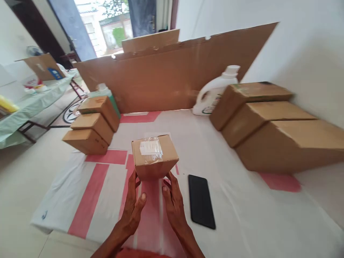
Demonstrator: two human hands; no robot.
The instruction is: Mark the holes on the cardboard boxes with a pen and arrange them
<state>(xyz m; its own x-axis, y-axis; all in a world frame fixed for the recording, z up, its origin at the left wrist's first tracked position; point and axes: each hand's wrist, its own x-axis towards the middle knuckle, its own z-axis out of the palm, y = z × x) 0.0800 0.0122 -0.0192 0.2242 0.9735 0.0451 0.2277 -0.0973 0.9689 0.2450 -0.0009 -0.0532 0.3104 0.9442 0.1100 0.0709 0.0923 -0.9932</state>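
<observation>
A small cardboard box [168, 147], with a white label under clear tape on its top, is in front of me at the middle of the table. My left hand [133, 208] has its fingers against the box's lower left side, thumb apart. At the lower right side, my right hand [173, 200] presses its fingertips to the box in the same way. Together the two hands grip the box between them. Whether its underside touches the cloth cannot be made out. A black phone [202, 201] lies flat to the right of my right hand.
Several cardboard boxes stand in rows at left [88, 139] and right [268, 143]. Behind them are a green-tinted bottle [114, 102] and a white jug [215, 93]. A tall cardboard panel [161, 79] closes off the far edge. Red strips mark the white tablecloth [228, 208].
</observation>
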